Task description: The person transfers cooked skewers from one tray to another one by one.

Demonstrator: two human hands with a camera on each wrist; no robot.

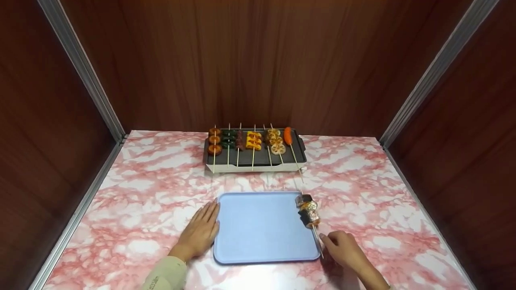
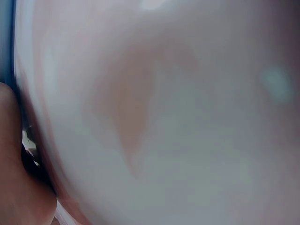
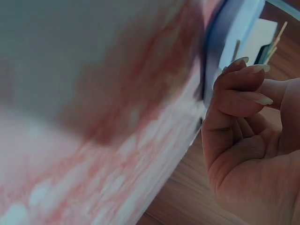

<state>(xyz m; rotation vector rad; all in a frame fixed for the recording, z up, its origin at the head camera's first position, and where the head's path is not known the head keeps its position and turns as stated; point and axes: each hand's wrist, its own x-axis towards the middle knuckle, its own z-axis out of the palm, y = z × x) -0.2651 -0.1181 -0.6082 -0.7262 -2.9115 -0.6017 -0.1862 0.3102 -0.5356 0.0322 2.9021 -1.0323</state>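
In the head view, my left hand (image 1: pixel 200 226) lies flat, fingers straight, against the left edge of a pale blue tray (image 1: pixel 262 227). Over the tray's right rim is a skewer (image 1: pixel 309 215) with dark, silvery chunks that show orange at the ends; its bare stick points toward me. My right hand (image 1: pixel 344 247) holds that stick at its fingertips, thumb against curled fingers. The right wrist view shows the curled fingers (image 3: pixel 241 89), with a short bit of stick (image 3: pixel 236 49) just beyond them. In the left wrist view only part of the left hand (image 2: pixel 21 183) shows.
Behind the tray stands a grill (image 1: pixel 242 161) bearing several skewers, among them lotus slices (image 1: pixel 277 149), yellow pieces (image 1: pixel 253 141) and an orange sausage (image 1: pixel 288 136). The table (image 1: pixel 153 209) is pink marbled. Dark wood panels (image 1: pixel 250 64) enclose it at the back and sides.
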